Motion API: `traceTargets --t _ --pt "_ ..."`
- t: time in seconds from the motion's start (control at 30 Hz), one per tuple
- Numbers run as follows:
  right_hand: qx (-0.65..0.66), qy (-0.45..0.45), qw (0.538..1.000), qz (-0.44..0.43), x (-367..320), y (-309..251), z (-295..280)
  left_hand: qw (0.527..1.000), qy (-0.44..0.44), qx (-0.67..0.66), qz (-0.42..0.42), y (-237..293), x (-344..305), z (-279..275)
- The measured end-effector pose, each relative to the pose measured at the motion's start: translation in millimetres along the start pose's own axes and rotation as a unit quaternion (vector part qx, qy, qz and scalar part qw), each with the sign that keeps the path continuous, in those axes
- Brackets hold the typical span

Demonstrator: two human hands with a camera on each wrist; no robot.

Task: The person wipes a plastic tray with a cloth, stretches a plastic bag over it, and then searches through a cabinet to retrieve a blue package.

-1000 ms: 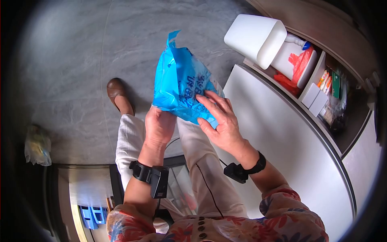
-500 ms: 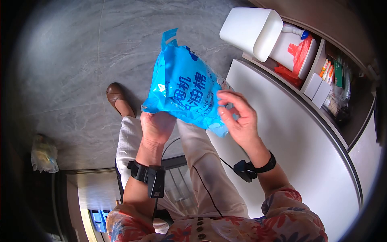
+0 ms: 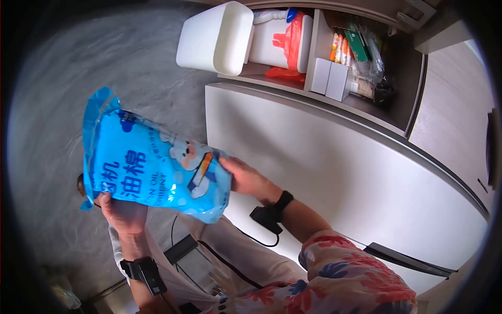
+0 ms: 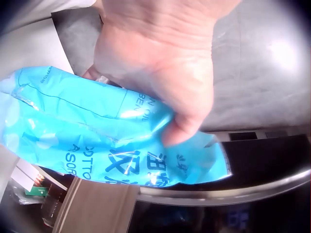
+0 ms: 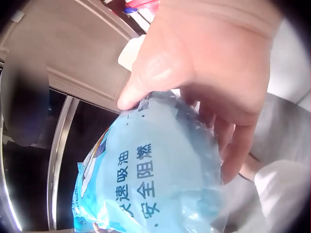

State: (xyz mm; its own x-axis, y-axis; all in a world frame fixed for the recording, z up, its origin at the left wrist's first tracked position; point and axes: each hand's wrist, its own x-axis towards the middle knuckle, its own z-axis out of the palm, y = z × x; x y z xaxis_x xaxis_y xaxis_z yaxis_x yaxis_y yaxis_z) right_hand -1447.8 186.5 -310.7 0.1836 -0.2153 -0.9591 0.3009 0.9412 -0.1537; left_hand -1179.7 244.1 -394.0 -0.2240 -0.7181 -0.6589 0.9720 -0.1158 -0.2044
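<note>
A plump blue plastic pack of oil-absorbent cotton (image 3: 151, 172), printed with dark lettering and a white cartoon bear, is held between both hands in the head view. The left hand (image 3: 124, 214) grips its lower left part, thumb on the printed side and the other fingers hidden beneath. In the left wrist view the thumb presses into the pack (image 4: 97, 131). The right hand (image 3: 246, 178) holds the opposite end. Seen from the right wrist, its thumb and fingers spread around that end of the pack (image 5: 146, 160), on either side of it.
An open drawer (image 3: 293, 86) at the upper right holds a white bin with a red plastic bag (image 3: 287, 47), small white boxes (image 3: 329, 78) and a green packet (image 3: 356, 44). Another white bin (image 3: 201, 42) lies tilted at its left end. Below is a broad white front panel (image 3: 314, 152).
The view has swung toward the drawer. The right hand, lifted off the pack half a second ago, now holds its right end. The pack has turned, showing the bear print; the left hand keeps its grip.
</note>
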Motion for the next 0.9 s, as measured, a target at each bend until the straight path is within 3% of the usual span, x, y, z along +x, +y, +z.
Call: traceTargets --t 0.03,0.1,0.27,0.33,0.47,0.57,0.67,0.9 --pt "0.016 -0.010 1.000 -0.017 2 3 4 1.000 -0.002 -0.001 -0.004 -1 3 3" --pt "0.030 -0.011 0.999 -0.025 5 0 11 0.997 0.082 0.010 0.001 -3 7 9" --pt "0.002 0.001 0.998 -0.059 18 -1 25 0.991 0.033 0.126 -0.024 -11 17 10" --pt "-0.039 0.025 0.996 -0.071 19 -4 36 0.963 0.097 0.250 -0.014 -13 21 23" --pt "-0.066 0.008 0.994 -0.083 13 -4 42 0.937 0.148 0.315 -0.031 -22 24 19" --pt "-0.075 0.013 0.993 -0.095 10 -1 43 0.927 0.127 0.354 -0.006 -31 18 35" --pt "-0.080 0.023 0.992 -0.097 11 -1 46 0.911 0.147 0.386 -0.017 -33 18 35" --pt "-0.132 0.019 0.989 -0.070 8 0 41 0.934 0.146 0.325 -0.012 -28 20 29"
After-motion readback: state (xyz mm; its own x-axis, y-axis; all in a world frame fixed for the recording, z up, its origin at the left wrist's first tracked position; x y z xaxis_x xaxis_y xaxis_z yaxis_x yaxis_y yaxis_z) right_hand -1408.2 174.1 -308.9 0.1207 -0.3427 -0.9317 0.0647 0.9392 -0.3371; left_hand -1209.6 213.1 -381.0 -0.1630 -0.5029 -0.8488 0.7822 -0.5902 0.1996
